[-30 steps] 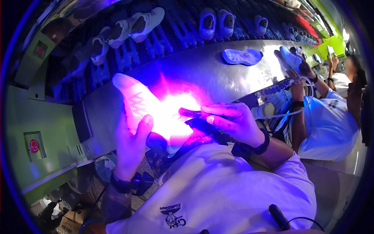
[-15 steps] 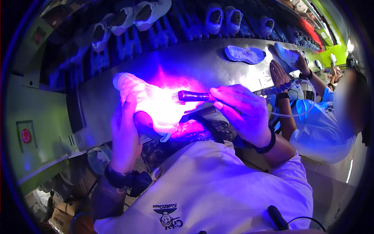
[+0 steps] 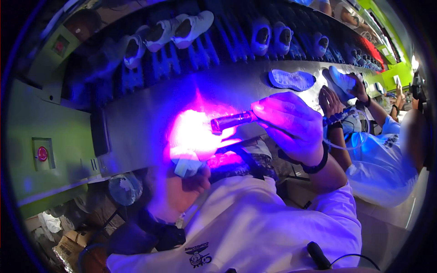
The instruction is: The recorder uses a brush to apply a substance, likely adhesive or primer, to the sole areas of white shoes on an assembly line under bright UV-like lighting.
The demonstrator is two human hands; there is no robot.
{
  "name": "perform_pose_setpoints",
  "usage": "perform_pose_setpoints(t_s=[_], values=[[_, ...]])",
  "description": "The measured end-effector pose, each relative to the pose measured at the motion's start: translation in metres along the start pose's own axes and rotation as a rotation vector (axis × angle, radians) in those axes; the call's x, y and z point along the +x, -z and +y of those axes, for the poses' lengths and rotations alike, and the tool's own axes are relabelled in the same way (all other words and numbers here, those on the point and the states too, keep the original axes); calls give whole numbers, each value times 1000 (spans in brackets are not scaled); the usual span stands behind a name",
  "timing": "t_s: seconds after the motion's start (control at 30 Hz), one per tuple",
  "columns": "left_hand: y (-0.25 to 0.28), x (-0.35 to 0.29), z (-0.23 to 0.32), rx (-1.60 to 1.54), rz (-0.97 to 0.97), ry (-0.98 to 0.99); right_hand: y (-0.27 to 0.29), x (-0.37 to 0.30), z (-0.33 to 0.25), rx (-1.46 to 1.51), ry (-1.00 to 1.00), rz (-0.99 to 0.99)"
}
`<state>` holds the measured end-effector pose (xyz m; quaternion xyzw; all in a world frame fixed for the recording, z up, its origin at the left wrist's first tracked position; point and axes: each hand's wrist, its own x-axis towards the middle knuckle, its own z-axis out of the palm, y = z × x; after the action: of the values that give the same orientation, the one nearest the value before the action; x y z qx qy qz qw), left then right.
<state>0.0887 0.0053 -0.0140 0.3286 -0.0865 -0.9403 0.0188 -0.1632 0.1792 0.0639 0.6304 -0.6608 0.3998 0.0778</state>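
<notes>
Since half a second earlier, the right hand (image 3: 291, 125) had carried the small torch (image 3: 232, 121) lower and closer to the body, and the lit shoe part (image 3: 193, 134) had tipped from lying flat and wide to a more bunched, end-on shape. The left hand (image 3: 184, 184) had come in underneath it, nearer the chest.

The right hand's fingers were closed around the rear of the torch, its front end pointing left at the shoe part from just beside it — the glare was too strong to tell whether they touched. The left hand's fingers were curled shut on the lower end of the shoe part, holding it above the near edge of the metal counter (image 3: 145, 113), in front of the person's white shirt.

Farther along the counter lay a pale sole (image 3: 291, 79), well apart from the torch. Beyond it a co-worker's hands (image 3: 339, 91) handled a light shoe (image 3: 341, 79). White shoes (image 3: 175, 29) sat on racks behind the counter — a red button (image 3: 42, 153) showed on the green panel at left.
</notes>
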Motion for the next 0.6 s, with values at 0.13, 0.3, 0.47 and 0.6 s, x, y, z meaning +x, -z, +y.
perform_pose_setpoints(t_s=[0.13,0.3,0.47,0.6], values=[[-13,-4,-12,-101,125,139,0,-1,6,81,9,6],[-27,-7,-19,-55,193,209,-4,-8,14,160,-1,28],[-20,-9,-27,23,67,166,-10,-23,20,354,-129,14],[-15,-8,-21,-113,-40,230,-29,-39,22,432,-186,56]])
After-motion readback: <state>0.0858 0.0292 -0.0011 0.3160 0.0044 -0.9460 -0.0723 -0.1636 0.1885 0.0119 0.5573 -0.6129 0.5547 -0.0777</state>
